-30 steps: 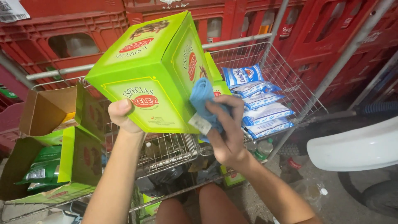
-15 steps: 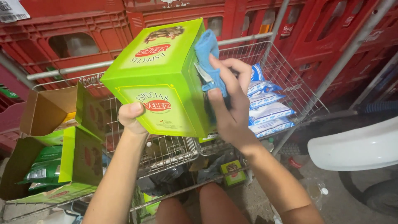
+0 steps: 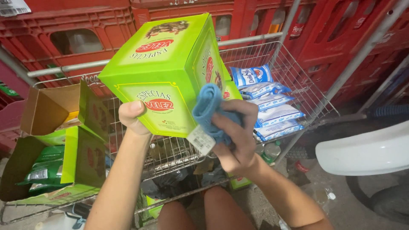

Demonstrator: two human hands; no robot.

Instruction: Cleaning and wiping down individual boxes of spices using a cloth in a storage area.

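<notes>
A bright green cardboard box with red labels is held up over a wire shopping cart. My left hand grips the box at its lower front corner, thumb on the front face. My right hand clutches a blue cloth with a white tag and presses it against the box's right side, near the lower edge.
Blue-and-white bags are stacked in the cart's right part. Open green boxes with green packets sit at the left. Red plastic crates stand behind. A white curved object is at the right. My knees show below.
My right hand has slid the blue cloth down the box's right side from near the top to the lower edge. The box is tilted a bit more upward.
</notes>
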